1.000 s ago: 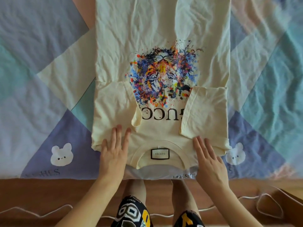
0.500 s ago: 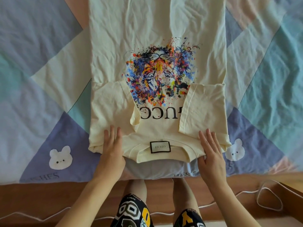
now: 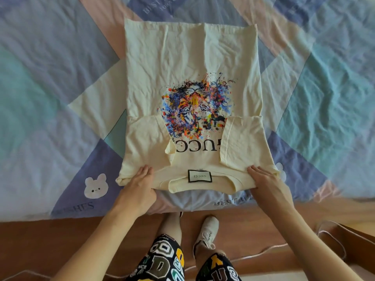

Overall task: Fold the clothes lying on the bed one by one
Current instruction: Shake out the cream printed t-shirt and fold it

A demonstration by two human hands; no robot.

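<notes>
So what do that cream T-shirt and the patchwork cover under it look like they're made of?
The T-shirt looks like soft matte cotton jersey: it creases finely and folds limply, with a printed tiger graphic. The bed cover seems a thin, smooth woven cotton, judging by its crisp crinkles and flat printed colour blocks. Neither fibre can be confirmed by sight.

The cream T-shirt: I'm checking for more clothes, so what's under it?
Under the cream T-shirt only the patchwork bedsheet shows around its edges. Whatever lies beneath the shirt's middle is covered.
</notes>
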